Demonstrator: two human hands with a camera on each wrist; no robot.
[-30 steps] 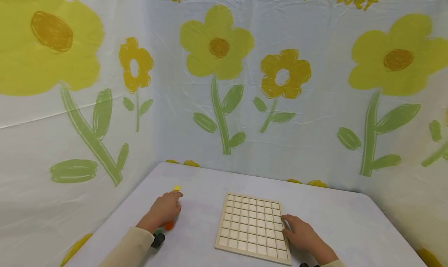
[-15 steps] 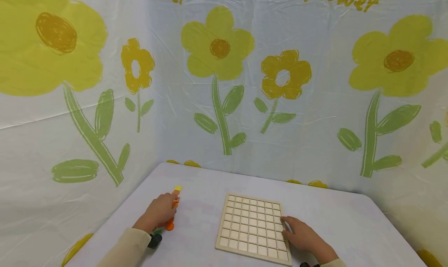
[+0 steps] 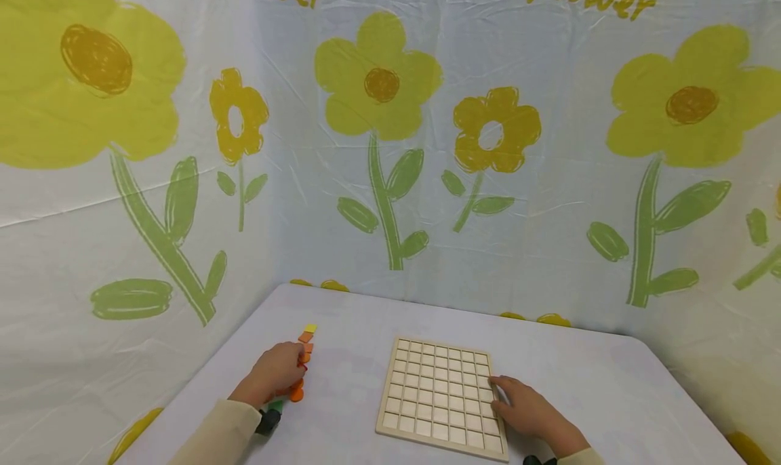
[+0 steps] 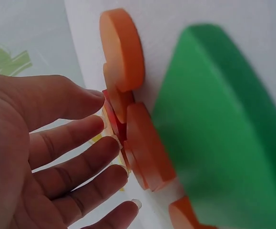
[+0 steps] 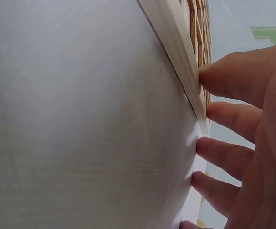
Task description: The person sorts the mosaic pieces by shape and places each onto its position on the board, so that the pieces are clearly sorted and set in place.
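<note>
In the head view my left hand (image 3: 274, 371) is over a row of small coloured pieces on the left of the table. Its thumb and index tips are close to a red piece (image 4: 114, 112) in the left wrist view; the fingers are loosely bent, and whether they touch it is hard to tell. Orange pieces (image 3: 296, 392) and a green piece (image 4: 204, 124) lie about the hand, some hidden under it. My right hand (image 3: 527, 407) rests at the right edge of a wooden grid board (image 3: 441, 445), thumb and index touching its frame (image 5: 176, 47), the other fingers on the table.
A yellow piece (image 3: 311, 328) and an orange piece (image 3: 306, 337) lie at the far end of the row. A white cloth covers the table (image 3: 348, 370). Behind it hangs a flower-printed curtain (image 3: 293, 200).
My left hand has drawn back toward me along the row, uncovering orange pieces and a red one near its fingertips. The right hand and board stay where they were.
</note>
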